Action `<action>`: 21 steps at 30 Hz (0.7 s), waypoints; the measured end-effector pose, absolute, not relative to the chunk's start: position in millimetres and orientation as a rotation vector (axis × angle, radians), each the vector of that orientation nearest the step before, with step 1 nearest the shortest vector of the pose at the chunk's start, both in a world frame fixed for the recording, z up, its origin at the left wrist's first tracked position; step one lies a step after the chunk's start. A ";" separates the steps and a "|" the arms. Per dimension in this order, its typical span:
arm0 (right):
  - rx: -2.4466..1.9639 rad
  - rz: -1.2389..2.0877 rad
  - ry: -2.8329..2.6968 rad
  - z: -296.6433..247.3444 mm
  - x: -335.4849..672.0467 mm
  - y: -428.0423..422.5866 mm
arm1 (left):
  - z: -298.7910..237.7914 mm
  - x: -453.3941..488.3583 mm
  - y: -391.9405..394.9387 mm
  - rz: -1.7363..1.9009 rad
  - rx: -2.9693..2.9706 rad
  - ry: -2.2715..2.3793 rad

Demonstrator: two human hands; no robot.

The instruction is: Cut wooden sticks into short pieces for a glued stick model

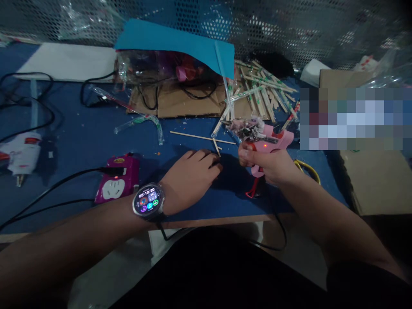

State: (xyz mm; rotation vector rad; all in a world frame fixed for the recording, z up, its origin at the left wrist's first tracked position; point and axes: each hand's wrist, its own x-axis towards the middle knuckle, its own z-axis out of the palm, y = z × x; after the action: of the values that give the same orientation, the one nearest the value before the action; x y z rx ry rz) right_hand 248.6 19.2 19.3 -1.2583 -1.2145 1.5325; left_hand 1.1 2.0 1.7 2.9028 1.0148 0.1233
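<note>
My right hand (268, 165) is closed around the grip of a pink glue gun (273, 141), its nozzle pointing left; a red light glows on its body. My left hand (189, 178), with a smartwatch (148, 201) on the wrist, rests on the blue table (83, 137), fingers curled and pinching a short wooden stick (216, 147) that stands tilted. A long thin stick (199, 137) lies flat just beyond the fingers. The gun's tip is a little to the right of the short stick.
A purple power strip (118, 180) with black cables sits to the left. A white glue gun (21, 156) lies at far left. Cardboard (180, 103), blue paper (180, 43), a pile of sticks (264, 92) and plastic wrappers crowd the back. A cardboard sheet (376, 180) lies right.
</note>
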 end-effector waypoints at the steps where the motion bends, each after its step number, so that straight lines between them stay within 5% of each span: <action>1: -1.272 1.536 -1.227 19.1 249.8 18.9 | 1.8 1.1 1.8 0.116 2.902 1.016; 21: -1.217 1.539 -1.226 1.0 253.7 21.6 | 1.2 1.4 1.1 0.126 2.899 1.029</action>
State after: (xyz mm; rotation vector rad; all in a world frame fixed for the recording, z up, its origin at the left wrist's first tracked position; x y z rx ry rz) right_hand 253.7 21.6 1.0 -1.2173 -1.2263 1.5391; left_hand 1.4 1.1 1.2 2.8990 1.0288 0.1260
